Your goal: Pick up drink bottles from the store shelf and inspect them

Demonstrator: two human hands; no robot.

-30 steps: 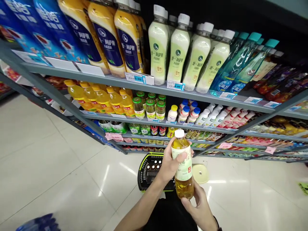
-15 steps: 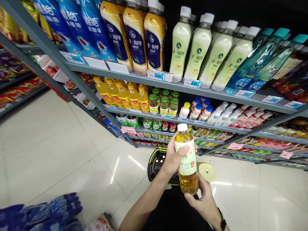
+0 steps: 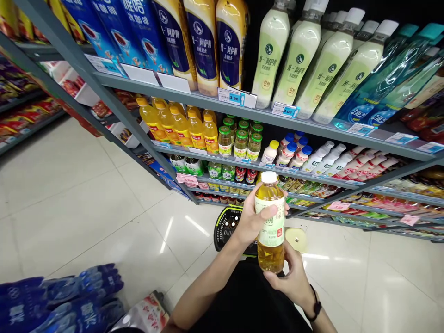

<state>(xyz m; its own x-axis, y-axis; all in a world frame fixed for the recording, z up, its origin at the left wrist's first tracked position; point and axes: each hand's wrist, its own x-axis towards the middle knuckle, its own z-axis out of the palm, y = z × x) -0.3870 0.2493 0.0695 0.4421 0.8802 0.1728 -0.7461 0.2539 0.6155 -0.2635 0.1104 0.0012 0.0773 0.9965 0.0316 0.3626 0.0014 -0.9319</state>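
Note:
A clear bottle of amber tea (image 3: 271, 231) with a white cap and a pale green label stands nearly upright in front of me, its label turned my way. My left hand (image 3: 252, 217) is closed around its upper part, thumb across the label and fingertips showing on the far side. Low on the bottle, my right hand (image 3: 293, 277) grips the base between thumb and fingers; a dark band circles that wrist. Below and behind the bottle, a black shopping basket (image 3: 222, 231) with a yellow-green rim rests on the floor, partly hidden by my left arm.
Ahead runs a grey drinks shelf (image 3: 194, 95) with milk tea bottles (image 3: 231, 51), orange juice bottles (image 3: 180, 127) and small jars (image 3: 241, 144). A pale yellow stool-like object (image 3: 296, 239) is on the floor at right. Blue-wrapped bottle packs (image 3: 79, 296) lie at lower left.
The view has shifted slightly, so the upper shelf sits higher in the picture. Both hands keep their hold on the tea bottle, which has turned a little and looks more upright.

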